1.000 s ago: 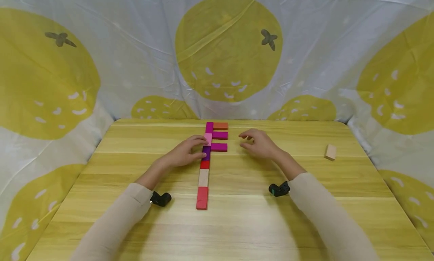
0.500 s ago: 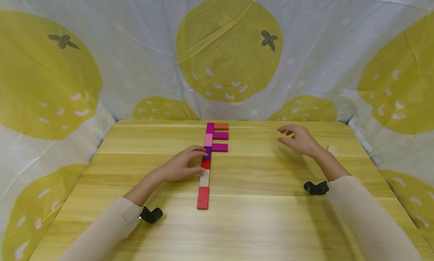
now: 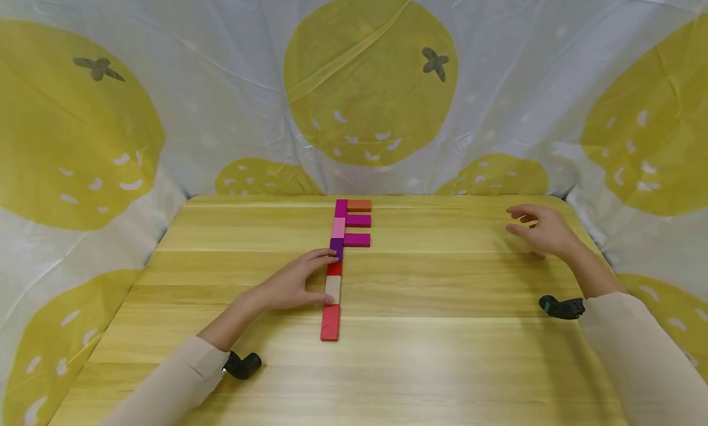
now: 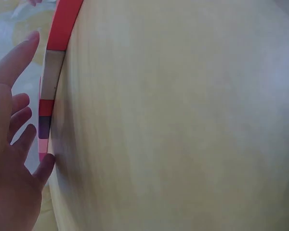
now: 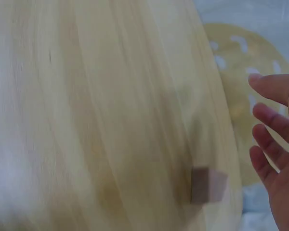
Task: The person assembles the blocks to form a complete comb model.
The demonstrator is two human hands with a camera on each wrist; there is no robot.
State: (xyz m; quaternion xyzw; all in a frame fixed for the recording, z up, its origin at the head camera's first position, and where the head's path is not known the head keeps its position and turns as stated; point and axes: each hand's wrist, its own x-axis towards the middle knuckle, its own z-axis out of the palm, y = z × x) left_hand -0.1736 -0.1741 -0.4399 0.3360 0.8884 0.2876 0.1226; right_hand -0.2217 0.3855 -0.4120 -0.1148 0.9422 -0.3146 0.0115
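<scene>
A line of flat wooden blocks runs toward the person: magenta [image 3: 341, 208], pink [image 3: 338, 227], purple [image 3: 336, 245], red [image 3: 334, 269], plain wood [image 3: 333, 284] and coral red [image 3: 330, 323]. An orange block [image 3: 359, 205] and two magenta ones [image 3: 358, 220] jut out rightward from its far part. My left hand [image 3: 293, 281] spreads along the line's left side, fingertips at the purple and red blocks, thumb at the plain one. Over at the right, my right hand [image 3: 547, 232] hovers with loosely bent fingers, holding nothing. Below it, a loose plain block [image 5: 209, 185] shows in the right wrist view, mostly hidden from the head view.
The wooden table [image 3: 442, 352] has its far edge against a hanging cloth [image 3: 487, 94] printed with yellow fruit. Black cameras [image 3: 561, 307] sit on both wrists.
My right hand has travelled rightward, away from the side blocks and over to the loose plain block. My left hand has slid nearer along the line, from the pink block toward the plain one.
</scene>
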